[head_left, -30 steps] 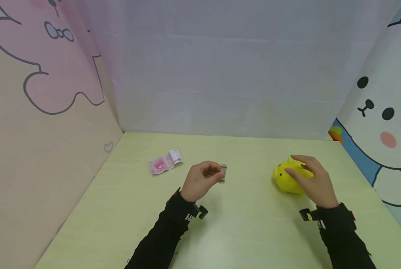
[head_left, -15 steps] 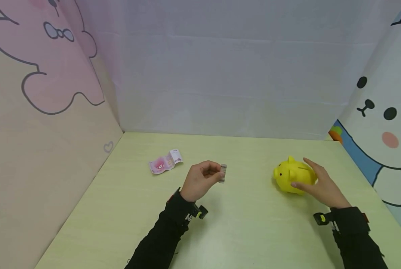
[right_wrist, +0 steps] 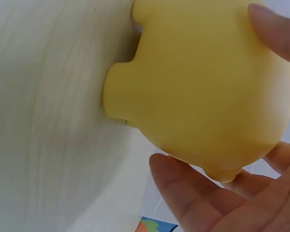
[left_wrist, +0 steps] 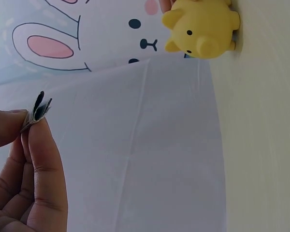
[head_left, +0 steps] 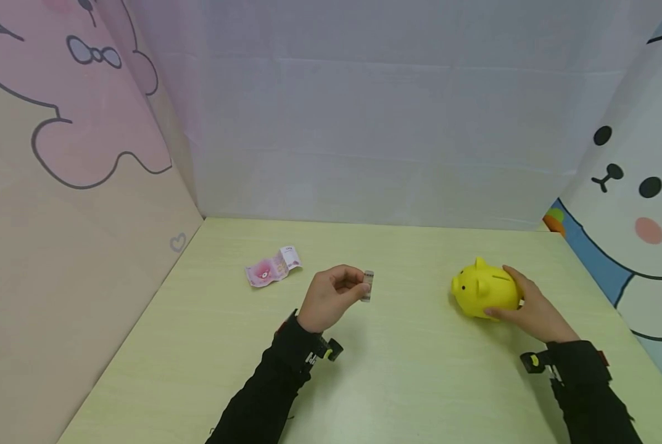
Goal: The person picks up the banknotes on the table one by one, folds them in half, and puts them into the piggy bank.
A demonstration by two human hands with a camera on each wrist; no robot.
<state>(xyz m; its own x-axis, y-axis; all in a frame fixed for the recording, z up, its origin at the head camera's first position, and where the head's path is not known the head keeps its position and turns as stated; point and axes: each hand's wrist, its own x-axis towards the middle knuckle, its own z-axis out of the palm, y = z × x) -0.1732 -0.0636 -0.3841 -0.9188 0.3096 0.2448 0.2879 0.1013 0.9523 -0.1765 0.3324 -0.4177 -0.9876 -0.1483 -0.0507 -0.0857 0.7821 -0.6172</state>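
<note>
Since a second ago my right hand (head_left: 533, 308) has slid off the top of the yellow piggy bank (head_left: 483, 290) and now cups its rear end, thumb on the near side and fingers (right_wrist: 275, 29) curled round the far side, the bank standing on the pale green table (head_left: 408, 376) at right. My left hand (head_left: 331, 299) hasn't moved, pinching a small folded banknote (head_left: 368, 285) between thumb and fingertips above mid-table, well apart from the bank. Left of that hand, a pink banknote (head_left: 272, 267) lies flat on the table.
</note>
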